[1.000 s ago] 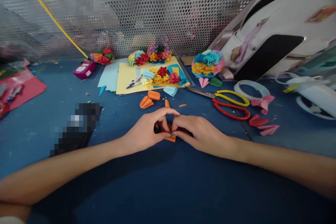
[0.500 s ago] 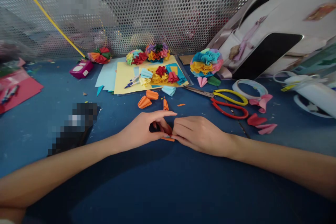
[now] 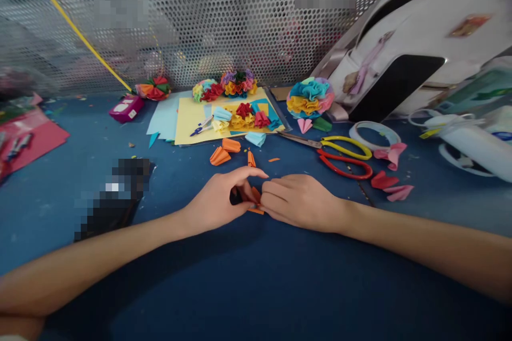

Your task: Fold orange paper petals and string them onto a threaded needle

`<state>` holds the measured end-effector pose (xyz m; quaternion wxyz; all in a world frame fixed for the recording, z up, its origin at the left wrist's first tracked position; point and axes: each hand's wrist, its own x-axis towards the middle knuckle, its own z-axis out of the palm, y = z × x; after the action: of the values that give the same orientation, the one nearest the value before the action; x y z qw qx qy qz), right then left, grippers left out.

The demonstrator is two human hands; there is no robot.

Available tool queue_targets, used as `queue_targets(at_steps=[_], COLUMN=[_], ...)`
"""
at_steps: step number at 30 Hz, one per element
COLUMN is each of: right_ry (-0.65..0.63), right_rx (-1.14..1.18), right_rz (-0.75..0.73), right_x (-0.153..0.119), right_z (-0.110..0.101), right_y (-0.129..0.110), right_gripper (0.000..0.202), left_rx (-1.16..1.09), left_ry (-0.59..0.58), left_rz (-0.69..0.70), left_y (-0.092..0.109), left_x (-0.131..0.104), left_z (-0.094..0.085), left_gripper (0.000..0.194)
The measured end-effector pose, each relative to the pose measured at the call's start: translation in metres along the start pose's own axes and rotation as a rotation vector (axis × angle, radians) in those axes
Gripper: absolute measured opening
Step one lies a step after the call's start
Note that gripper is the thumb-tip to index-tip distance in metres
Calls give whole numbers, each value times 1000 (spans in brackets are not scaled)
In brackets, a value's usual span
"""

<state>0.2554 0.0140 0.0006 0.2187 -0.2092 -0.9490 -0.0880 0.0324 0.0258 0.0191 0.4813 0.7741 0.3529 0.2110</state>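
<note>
An orange paper piece (image 3: 256,211) shows between my hands, low over the blue table, mostly hidden by fingers. My left hand (image 3: 226,197) pinches it between thumb and fingers, with the index finger stretched out above. My right hand (image 3: 300,202) is closed on its right side, fingers curled together. Just beyond lie folded orange pieces (image 3: 220,155) and a narrow upright orange one (image 3: 251,159). Scissors (image 3: 344,157) with yellow and red handles rest open to the right. Coloured folded pieces (image 3: 244,117) sit on yellow paper (image 3: 188,117).
A tape roll (image 3: 376,135), pink petals (image 3: 398,192) and a white device (image 3: 472,141) lie right. A bag (image 3: 420,26) with a black phone (image 3: 398,85) stands behind them. Paper flowers (image 3: 310,97) line a perforated metal screen (image 3: 240,21). A dark object (image 3: 120,202) lies left.
The view has shifted slightly, so the bag and scissors appear a little further left. More of the orange piece shows between my fingers. Both hands keep nearly the same pose.
</note>
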Motion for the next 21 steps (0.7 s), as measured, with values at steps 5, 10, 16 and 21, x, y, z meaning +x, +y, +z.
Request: queue_targets(at_steps=[5,10,16,21], right_ry=[-115,-114,-33,100], right_rx=[334,452,677,728], right_rz=[210,303,417,430], right_x=[0,-2,-5,-4], right_z=[2,1,2,0], right_y=[0,2,8,13], right_gripper=[25,24,33,38], left_rx=[22,42,50,27], left_ry=[51,85,103,119], left_rz=[8,57,47,49], left_y=[1,4,3,-1], left_x=[-3,-4,-5,-2], left_z=[2,4,2,1], left_gripper=[48,43,34,29])
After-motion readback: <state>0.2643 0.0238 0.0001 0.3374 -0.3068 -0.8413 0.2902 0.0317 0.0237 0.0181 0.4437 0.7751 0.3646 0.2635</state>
